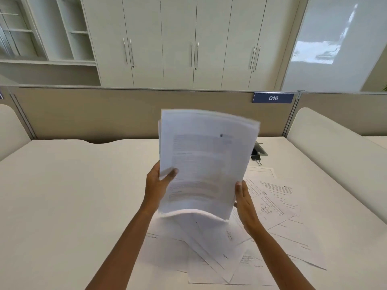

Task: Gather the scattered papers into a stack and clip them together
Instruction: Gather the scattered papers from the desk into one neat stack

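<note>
Both hands (201,191) grasp the upright stack (207,162); loose papers (278,201) lie below-right, nearer the right hand (244,197).

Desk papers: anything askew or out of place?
Yes. Loose sheets lie fanned at crossed angles on the desk, below the stack held by the left hand and right hand. The stack's top edges are uneven.
</note>
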A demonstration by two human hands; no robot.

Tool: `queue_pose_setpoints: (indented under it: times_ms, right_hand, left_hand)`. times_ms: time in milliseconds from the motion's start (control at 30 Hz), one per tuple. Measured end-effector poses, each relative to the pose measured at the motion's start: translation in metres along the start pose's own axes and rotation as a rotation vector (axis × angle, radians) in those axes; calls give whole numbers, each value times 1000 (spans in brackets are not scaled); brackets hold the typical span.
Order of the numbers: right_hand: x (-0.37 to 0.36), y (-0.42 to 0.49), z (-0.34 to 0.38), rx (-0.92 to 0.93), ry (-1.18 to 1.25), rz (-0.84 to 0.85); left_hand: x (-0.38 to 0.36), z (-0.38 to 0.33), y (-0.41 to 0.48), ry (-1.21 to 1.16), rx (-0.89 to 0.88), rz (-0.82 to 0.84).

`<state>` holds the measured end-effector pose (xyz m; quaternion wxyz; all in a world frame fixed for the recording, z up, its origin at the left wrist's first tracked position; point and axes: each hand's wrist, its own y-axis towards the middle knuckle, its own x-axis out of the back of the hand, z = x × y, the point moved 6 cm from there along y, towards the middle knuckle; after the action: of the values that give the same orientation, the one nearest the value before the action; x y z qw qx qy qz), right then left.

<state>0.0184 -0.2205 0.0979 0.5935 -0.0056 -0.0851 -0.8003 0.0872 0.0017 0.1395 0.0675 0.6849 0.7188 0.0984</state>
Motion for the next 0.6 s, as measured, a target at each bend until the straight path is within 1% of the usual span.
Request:
queue_pose_setpoints:
  times_ms: [67,133,200,267,367,400,500,600]
  right_hand:
    - [-4,0,-10,-33,3,44]
    - [-8,-2,-19,-81,-15,89]
    - [-12,-7,-21,-99,-61,125]
    - [-14,-9,-24,-100,-144,135]
    - [-14,-10,-33,-124,-337,115]
    - [-15,-11,-37,-129,-424,135]
    - [-22,-23,-56,-214,-774,281]
    - [-35,-37,-69,-240,-993,420]
  left_hand:
    - [-2,11,-2,-35,56,112]
    - [-4,23,-7,-111,99,188]
    - [-4,34,-11,-130,120,217]
    - [-4,42,-13,-93,126,208]
    - [-1,42,-10,19,103,122]
    - [1,38,-8,47,89,80]
    - [13,31,0,102,71,-67]
    - [32,36,6,180,98,-199]
